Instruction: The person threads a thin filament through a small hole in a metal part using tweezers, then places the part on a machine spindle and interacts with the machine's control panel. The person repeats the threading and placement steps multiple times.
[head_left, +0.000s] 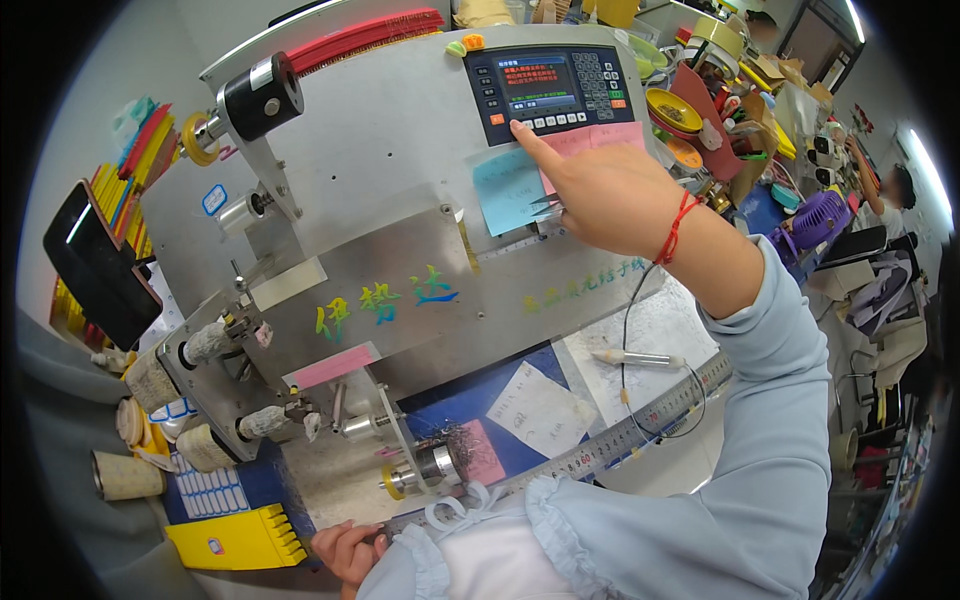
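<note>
My right hand (611, 196) reaches up to the control panel (553, 90) of a metal machine. Its index fingertip is at the lower row of buttons, left of centre; whether it presses one I cannot tell. Pointed metal tweezers (546, 205) stick out from under the same hand, over a blue sticky note (504, 191). The panel's screen is lit and bears writing. My left hand (349, 551) rests low at the near edge with curled fingers, beside a steel ruler (585, 459); whether it holds anything is unclear.
Black motors (264, 96) and yellow-rimmed wheels (201, 139) stand on brackets at the machine's left. A yellow plastic holder (232, 538) lies at lower left. A cabled pen-like tool (639, 358) lies on the right. A purple fan (819, 217) and a co-worker (889, 202) are farther right.
</note>
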